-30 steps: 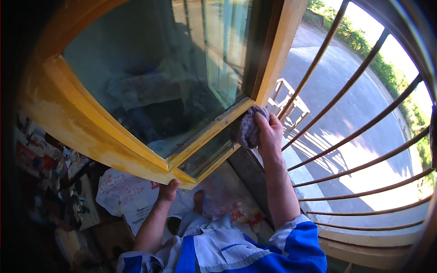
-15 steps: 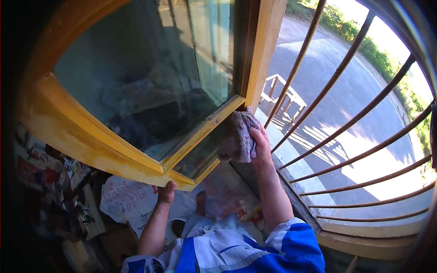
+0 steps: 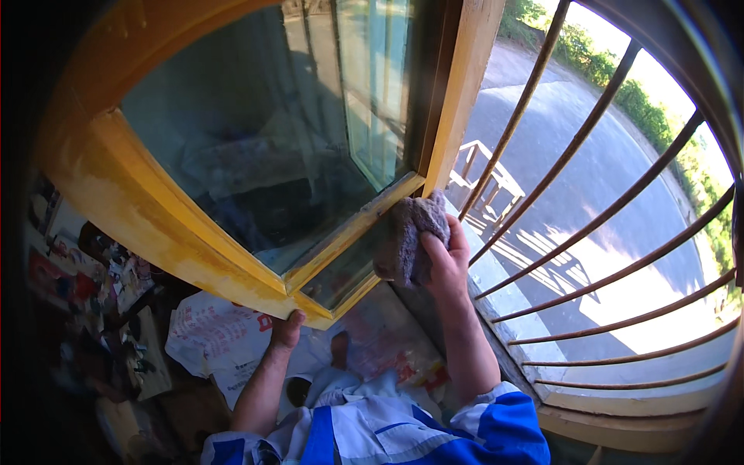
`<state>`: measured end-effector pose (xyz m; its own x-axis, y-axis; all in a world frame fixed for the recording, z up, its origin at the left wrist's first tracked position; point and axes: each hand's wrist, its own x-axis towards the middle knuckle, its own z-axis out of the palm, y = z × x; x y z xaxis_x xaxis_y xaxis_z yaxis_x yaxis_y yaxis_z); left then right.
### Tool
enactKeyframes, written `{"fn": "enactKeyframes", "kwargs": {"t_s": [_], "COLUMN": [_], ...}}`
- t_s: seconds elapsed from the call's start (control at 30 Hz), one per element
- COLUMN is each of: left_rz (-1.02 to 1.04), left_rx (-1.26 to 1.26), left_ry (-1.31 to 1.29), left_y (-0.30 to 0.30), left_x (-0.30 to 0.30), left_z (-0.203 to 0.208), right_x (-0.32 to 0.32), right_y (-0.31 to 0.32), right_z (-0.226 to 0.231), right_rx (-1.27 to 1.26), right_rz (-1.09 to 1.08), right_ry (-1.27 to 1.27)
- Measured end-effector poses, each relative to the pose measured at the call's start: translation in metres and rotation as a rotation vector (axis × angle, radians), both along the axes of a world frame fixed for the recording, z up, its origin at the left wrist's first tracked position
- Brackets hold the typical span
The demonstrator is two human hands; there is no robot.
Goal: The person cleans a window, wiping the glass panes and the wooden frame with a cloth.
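Observation:
A yellow wooden window sash (image 3: 198, 240) stands swung inward before me, its paint worn in patches. At its bottom corner, my left hand (image 3: 288, 328) grips the edge of the frame, thumb showing and the other fingers hidden behind. My right hand (image 3: 448, 260) holds a bunched purple-grey cloth (image 3: 418, 236) at the hinge-side end of the small lower pane (image 3: 341, 267). The cloth covers that end of the pane and lies close to the frame post. Above a crossbar (image 3: 353, 232) sits the large glass pane (image 3: 232, 155), full of reflections.
Rusty curved window bars (image 3: 573, 143) close off the right side, with a paved yard (image 3: 535, 108) outside. A pale sill (image 3: 496, 298) runs below them. White printed plastic sheeting (image 3: 209, 333) lies beneath the sash. Mixed clutter (image 3: 116, 271) fills the left.
The view has shifted slightly, so the sash sits a little lower and to the right. The cloth has turned and bunched differently in my right hand; my left hand keeps its hold.

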<state>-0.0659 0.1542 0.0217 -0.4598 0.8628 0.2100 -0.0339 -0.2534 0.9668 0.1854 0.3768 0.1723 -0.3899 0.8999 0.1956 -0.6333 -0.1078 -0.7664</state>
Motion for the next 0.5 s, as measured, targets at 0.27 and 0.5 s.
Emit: {"fn": "enactKeyframes", "kwargs": {"t_s": [0.27, 0.5], "left_rz": [0.056, 0.057], "left_rx": [-0.053, 0.051], "left_ry": [0.029, -0.035], "left_y": [-0.001, 0.002], "left_x": [0.015, 0.018], "left_z": [0.021, -0.003], "right_x": [-0.010, -0.032], "right_y": [0.035, 0.029], "right_z": [0.081, 0.062], "right_rx": [0.970, 1.020], "right_rz": [-0.762, -0.754], "right_ry": [-0.871, -1.158]}}
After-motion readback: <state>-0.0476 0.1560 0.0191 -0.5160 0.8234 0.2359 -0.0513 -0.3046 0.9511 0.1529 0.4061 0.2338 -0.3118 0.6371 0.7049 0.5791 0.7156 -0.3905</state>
